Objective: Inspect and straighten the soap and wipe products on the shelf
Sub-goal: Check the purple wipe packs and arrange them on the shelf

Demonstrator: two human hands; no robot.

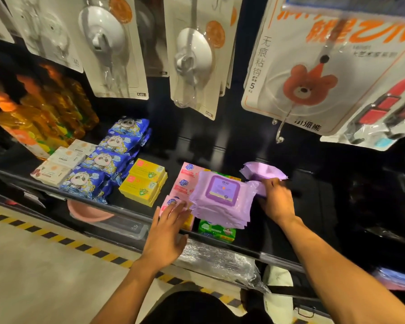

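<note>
A stack of purple wipe packs (222, 197) lies tilted on pink soap boxes (185, 181) and a green soap box (216, 231) at the shelf's front. My right hand (276, 199) grips the right end flap of the top purple pack. Another purple wipe pack (262, 171) lies behind that hand. My left hand (166, 230) reaches in with fingers extended, its fingertips touching the front pink soap box (173, 203) beside the stack. Yellow soap boxes (145, 181) sit in a neat pile to the left.
Blue panda-print packs (108, 160) and white soap boxes (61, 164) line the shelf's left side, with orange bottles (42, 118) behind. Carded hooks (192, 61) and a bear hook card (313, 73) hang above. The black shelf (313, 206) stretches to the right. Yellow-black floor tape (56, 237) runs below.
</note>
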